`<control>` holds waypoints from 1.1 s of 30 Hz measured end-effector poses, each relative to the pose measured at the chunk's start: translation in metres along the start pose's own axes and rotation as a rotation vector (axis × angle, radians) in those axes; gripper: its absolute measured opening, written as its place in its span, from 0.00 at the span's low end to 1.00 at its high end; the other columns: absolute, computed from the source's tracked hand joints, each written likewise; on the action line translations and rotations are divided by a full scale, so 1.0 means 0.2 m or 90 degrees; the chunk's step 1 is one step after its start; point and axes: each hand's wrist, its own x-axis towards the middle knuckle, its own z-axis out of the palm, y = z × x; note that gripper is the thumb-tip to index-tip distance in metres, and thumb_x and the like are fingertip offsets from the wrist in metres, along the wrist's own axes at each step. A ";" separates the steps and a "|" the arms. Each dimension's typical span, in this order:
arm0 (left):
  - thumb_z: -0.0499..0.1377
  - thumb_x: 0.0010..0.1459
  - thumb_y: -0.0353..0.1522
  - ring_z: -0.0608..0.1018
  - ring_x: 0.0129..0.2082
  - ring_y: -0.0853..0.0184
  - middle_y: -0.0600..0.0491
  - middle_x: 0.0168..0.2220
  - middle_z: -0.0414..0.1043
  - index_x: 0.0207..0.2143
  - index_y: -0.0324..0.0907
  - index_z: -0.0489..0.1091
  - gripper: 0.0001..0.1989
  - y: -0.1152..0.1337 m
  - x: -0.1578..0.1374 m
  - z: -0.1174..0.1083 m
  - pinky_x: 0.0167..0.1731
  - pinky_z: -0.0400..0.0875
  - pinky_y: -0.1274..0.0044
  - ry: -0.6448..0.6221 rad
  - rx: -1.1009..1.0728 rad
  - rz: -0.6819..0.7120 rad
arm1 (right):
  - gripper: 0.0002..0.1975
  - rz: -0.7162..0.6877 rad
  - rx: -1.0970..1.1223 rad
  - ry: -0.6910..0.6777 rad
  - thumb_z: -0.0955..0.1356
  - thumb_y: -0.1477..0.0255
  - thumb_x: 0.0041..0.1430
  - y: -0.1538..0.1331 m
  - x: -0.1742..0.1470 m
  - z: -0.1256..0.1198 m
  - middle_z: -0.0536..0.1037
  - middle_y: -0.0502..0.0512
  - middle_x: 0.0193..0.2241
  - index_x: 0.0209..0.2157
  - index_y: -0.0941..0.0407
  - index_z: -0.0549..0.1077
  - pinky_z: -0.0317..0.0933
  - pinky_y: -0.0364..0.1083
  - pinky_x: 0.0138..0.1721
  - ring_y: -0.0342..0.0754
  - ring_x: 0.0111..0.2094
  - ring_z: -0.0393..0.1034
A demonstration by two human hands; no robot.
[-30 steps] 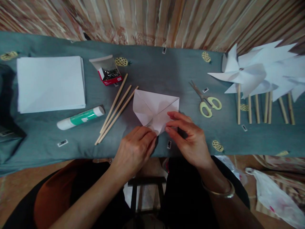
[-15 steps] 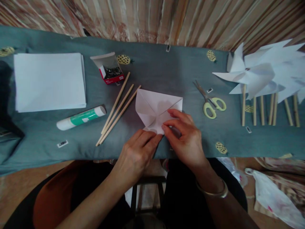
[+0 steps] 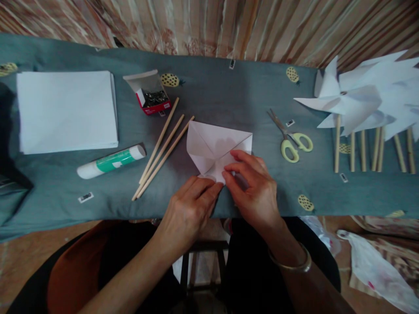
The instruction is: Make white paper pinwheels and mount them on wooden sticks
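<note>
A white paper square (image 3: 216, 135), cut along its diagonals, lies at the table's middle with its near-left side curled. My left hand (image 3: 193, 203) is closed on the near edge of this paper, thumb and fingers pinched together. My right hand (image 3: 253, 183) rests over the paper's right part, its thumb and index finger closed on the paper near the centre. Fingers cover the near corners. Three thin wooden sticks (image 3: 163, 159) lie just left of the paper. To the right, scissors (image 3: 288, 137) with yellow-green handles lie with blades slightly apart.
A stack of white paper (image 3: 67, 111) lies at left, with a glue stick (image 3: 111, 162) below it. An open red box of pins (image 3: 153, 99) stands behind the sticks. Several paper pinwheels (image 3: 356, 98) on sticks lie at right. A curtain (image 3: 209, 26) hangs behind the table.
The view has shifted slightly, so things at right appear a little farther right. Both hands keep nearly the same hold on the paper.
</note>
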 end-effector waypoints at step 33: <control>0.56 0.62 0.25 0.75 0.37 0.63 0.45 0.38 0.75 0.46 0.31 0.72 0.11 0.01 0.01 0.00 0.36 0.77 0.72 -0.001 0.011 -0.003 | 0.12 -0.124 -0.093 0.007 0.63 0.80 0.62 0.02 0.00 0.04 0.74 0.63 0.52 0.41 0.58 0.78 0.68 0.56 0.52 0.55 0.52 0.68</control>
